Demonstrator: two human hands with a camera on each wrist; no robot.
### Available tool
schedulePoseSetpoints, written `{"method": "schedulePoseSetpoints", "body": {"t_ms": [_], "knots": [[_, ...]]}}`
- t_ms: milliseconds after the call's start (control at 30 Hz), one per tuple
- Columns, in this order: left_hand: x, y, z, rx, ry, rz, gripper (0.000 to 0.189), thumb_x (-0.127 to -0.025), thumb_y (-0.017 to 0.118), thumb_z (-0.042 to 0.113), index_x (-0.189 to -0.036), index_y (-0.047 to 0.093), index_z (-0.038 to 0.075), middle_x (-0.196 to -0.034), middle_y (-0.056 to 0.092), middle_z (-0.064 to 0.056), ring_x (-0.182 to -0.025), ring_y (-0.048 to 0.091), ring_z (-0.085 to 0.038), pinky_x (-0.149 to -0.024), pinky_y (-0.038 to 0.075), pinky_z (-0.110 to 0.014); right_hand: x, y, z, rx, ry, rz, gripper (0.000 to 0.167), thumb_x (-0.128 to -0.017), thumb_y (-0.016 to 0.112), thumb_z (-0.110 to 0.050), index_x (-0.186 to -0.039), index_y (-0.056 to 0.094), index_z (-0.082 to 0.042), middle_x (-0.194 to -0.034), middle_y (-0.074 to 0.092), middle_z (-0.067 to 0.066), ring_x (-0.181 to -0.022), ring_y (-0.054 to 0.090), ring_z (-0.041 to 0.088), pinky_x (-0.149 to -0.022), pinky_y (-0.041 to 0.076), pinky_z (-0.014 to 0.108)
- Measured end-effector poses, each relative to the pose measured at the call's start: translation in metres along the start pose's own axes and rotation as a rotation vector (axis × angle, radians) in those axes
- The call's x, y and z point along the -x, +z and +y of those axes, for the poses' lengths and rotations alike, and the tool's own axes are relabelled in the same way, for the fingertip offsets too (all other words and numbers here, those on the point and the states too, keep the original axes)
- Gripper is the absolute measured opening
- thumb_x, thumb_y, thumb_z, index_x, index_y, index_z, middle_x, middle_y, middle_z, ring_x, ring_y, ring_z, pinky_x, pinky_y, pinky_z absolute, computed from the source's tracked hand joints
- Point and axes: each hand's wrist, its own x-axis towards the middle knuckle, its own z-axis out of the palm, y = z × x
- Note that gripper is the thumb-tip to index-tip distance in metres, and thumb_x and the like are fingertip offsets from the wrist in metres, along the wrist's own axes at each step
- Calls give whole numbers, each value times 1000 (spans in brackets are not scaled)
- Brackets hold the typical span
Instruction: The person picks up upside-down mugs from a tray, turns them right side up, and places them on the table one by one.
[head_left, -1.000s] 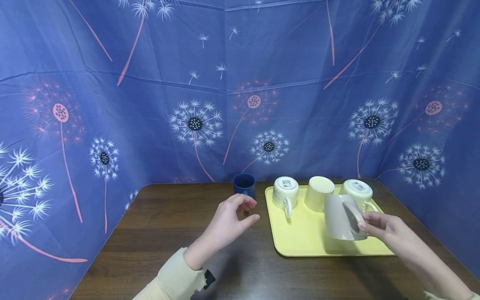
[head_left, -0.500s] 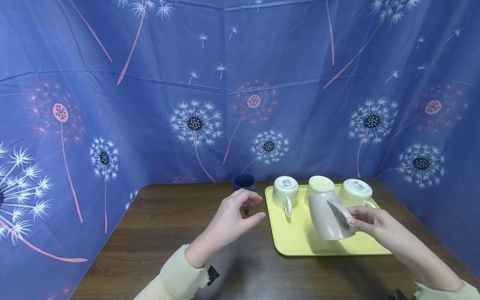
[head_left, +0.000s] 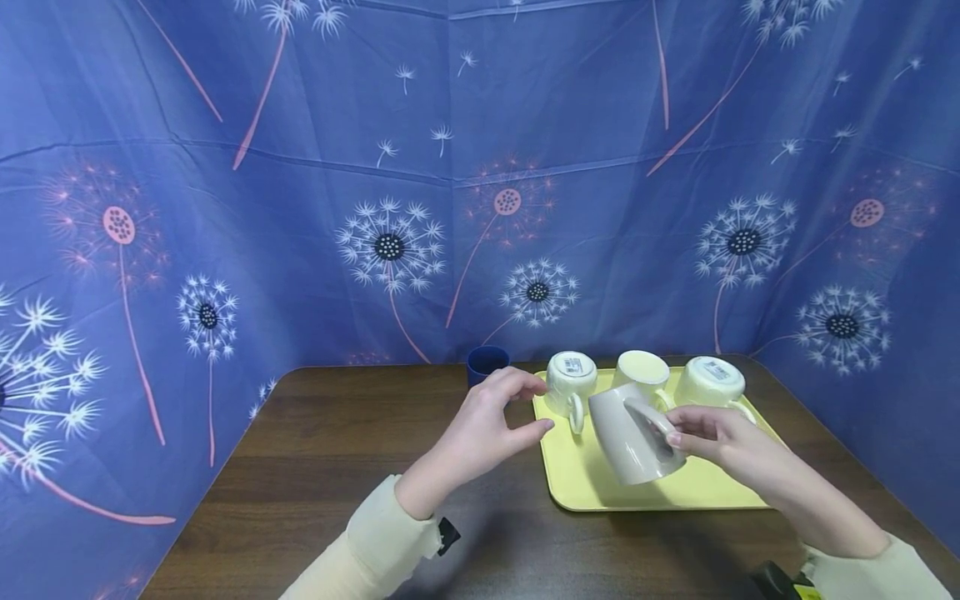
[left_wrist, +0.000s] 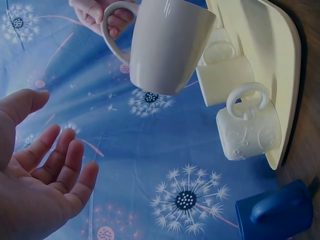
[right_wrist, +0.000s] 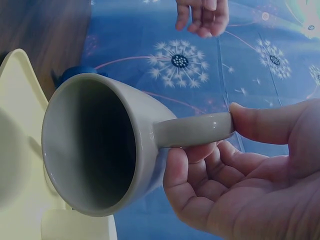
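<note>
My right hand [head_left: 738, 446] pinches the handle of a light grey mug [head_left: 630, 437] between thumb and fingers. The mug is tilted above a yellow tray [head_left: 570, 498], its mouth turned down towards the tray; the right wrist view looks into its dark inside. To the left of the mug, my left hand [head_left: 487, 429] hovers with thumb and fingers spread apart, touching nothing. Behind, on the tray, a white mug [head_left: 567, 382], a cream mug [head_left: 637, 371] and another white mug [head_left: 708, 383] stand upside down. The grey mug partly covers the cream one.
Left of the tray, at the back of the brown wooden table [head_left: 337, 450], stands a dark blue mug [head_left: 486, 363], mouth up and partly behind my left hand. A blue dandelion-print cloth [head_left: 450, 208] hangs around the table's back and sides.
My right hand has carried the grey mug left across the tray, and the mug has tilted further. The left hand has moved right, to the tray's left edge. The other mugs stayed put.
</note>
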Motion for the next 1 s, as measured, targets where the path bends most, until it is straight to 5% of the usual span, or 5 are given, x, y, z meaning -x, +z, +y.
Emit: {"method": "schedulePoseSetpoints", "body": {"t_ms": [233,633,1000], "knots": [[-7,11,-3,-24,61,-26,35,-77,77,16,-108,62,9,-100,62,1,-92,55,-12,-80,46,-22,-9,5,-3,-39,-22,-55,17,-94,50,-1,-104,56,11,-90,64,-9,-81,59,2,-69,47,22],[-16,24,-5,-27,55,-123,34,-81,74,19,-111,62,9,-105,63,0,-99,54,-15,-86,45,-25,-17,8,-16,-57,4,-124,22,-94,52,-6,-108,59,9,-93,67,2,-83,60,5,-74,47,22],[-20,41,-8,-43,47,-149,34,-81,74,20,-111,62,12,-107,62,1,-100,55,-13,-89,43,-21,-23,12,-23,-101,-43,-196,21,-94,51,-4,-108,58,9,-95,67,5,-84,62,7,-75,48,24]]}}
